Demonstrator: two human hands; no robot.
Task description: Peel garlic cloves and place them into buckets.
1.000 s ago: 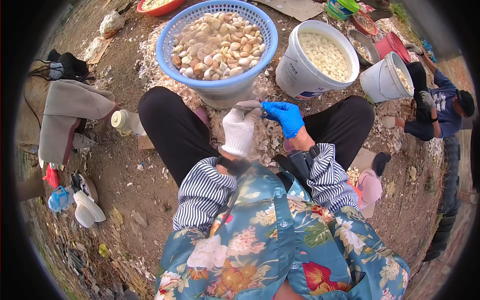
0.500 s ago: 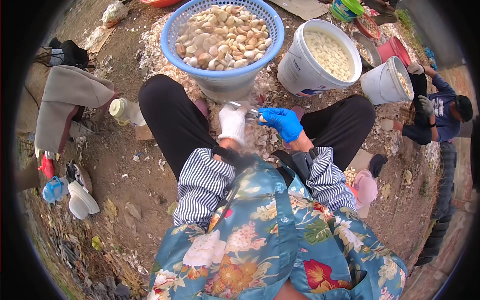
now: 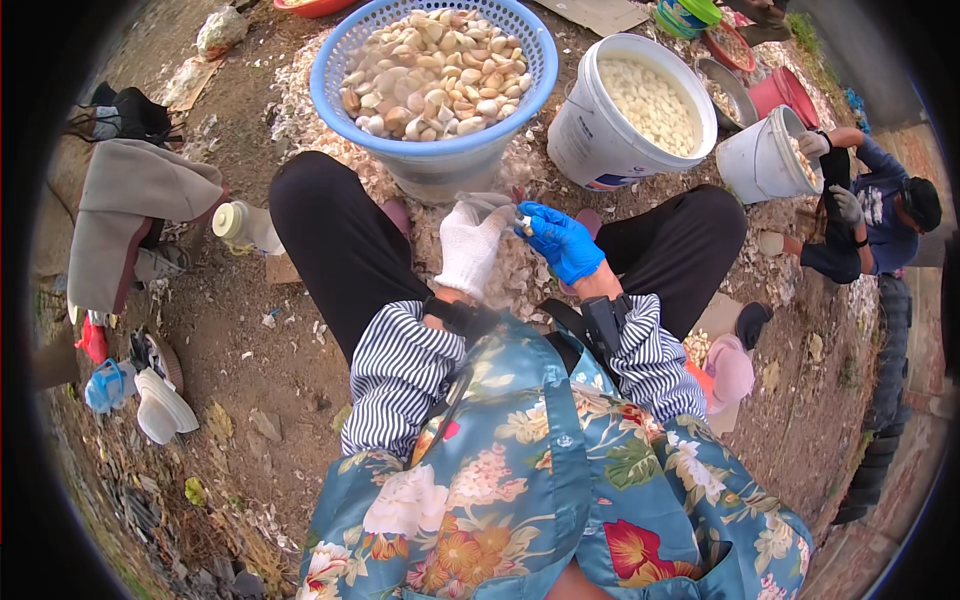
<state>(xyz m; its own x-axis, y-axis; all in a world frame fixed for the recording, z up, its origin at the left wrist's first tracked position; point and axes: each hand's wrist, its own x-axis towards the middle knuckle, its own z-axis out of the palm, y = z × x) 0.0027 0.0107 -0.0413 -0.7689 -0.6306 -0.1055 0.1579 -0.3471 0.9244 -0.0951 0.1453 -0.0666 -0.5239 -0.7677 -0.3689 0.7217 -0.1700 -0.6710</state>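
My left hand (image 3: 470, 245), in a white knit glove, is closed, its fingertips smeared by motion; what they hold, if anything, cannot be made out. Close to its right, my right hand (image 3: 562, 240) in a blue rubber glove is closed on a small knife (image 3: 522, 221), of which only a short pale, shiny part shows at the fingertips. Both hands are between my knees. Just beyond them stands a blue-rimmed colander basket (image 3: 322, 92) heaped with unpeeled garlic cloves (image 3: 440, 75). Right of it, a white bucket (image 3: 580, 140) holds peeled cloves (image 3: 650, 105).
Garlic skins (image 3: 300, 110) litter the ground. A second white bucket (image 3: 750, 165) stands at the right, beside a co-worker (image 3: 885, 215) in gloves. At the left are a cloth-draped seat (image 3: 140, 210) and a lidded jar (image 3: 235, 222). A pink rounded thing (image 3: 730, 372) lies behind my right leg.
The long, narrow knife blade that showed across my left fingers is now mostly lost from sight. My left hand has risen and turned slightly; the view has shifted a little.
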